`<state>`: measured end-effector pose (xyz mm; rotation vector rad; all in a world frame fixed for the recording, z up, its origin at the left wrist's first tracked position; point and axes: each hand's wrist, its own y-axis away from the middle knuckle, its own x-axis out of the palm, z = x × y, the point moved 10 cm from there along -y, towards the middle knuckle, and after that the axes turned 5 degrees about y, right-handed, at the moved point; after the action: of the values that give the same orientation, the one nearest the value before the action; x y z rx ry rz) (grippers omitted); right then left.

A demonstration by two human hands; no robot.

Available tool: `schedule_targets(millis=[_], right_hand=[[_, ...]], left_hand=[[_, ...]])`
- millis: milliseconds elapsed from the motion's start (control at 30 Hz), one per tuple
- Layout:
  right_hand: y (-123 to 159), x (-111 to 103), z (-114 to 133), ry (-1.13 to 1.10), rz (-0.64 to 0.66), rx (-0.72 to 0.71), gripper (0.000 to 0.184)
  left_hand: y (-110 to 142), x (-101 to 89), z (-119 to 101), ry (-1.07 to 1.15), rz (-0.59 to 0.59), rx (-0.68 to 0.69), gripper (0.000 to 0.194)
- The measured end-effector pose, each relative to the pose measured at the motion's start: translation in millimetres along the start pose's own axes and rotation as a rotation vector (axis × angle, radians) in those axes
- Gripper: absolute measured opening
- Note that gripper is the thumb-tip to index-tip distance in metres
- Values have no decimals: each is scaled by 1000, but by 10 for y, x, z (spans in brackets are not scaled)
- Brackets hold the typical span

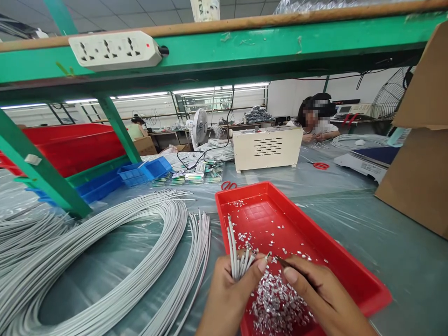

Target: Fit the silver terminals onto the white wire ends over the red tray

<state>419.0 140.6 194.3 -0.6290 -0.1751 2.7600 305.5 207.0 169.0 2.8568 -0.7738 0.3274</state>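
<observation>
My left hand point(233, 291) is closed around a small bundle of white cable ends point(236, 252) that stick up out of the fist. My right hand point(320, 294) is closed in a pinch on a thin dark tool point(280, 261) whose tip meets one cable end beside my left thumb. Both hands hover over the near end of a red plastic tray point(350, 268). The tray floor is strewn with many silvery foil scraps point(280, 298). The white cables run back to a large loose coil point(105, 261) lying on the table at my left.
A beige metal box point(266, 147) stands beyond the tray, with red scissors point(228, 185) near it. Blue bins point(145, 171) and red bins sit at the left under green shelf legs point(42, 172). A cardboard box point(418, 182) stands at right. Another person point(317, 122) works across the table.
</observation>
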Motion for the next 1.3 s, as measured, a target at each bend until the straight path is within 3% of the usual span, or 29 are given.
schedule_targets(millis=[400,633,900,1133,1300], right_hand=[[26,9,-11,106,1,5,39],[26,74,-43,116,85,19,41],[22,-2,8,156,37,-15,35],[27,25,27,264,91,-56,39],[37,14,69,313,104,-99,40]], left_hand=[[28,152,-51,-22,116,-26,32],[34,71,19,27,32,-32,30],[46,134,-6,-25,88,-60,34],[59,97,19,-71,91,-102,36],[27,137,-14,-114,183,-16,34]])
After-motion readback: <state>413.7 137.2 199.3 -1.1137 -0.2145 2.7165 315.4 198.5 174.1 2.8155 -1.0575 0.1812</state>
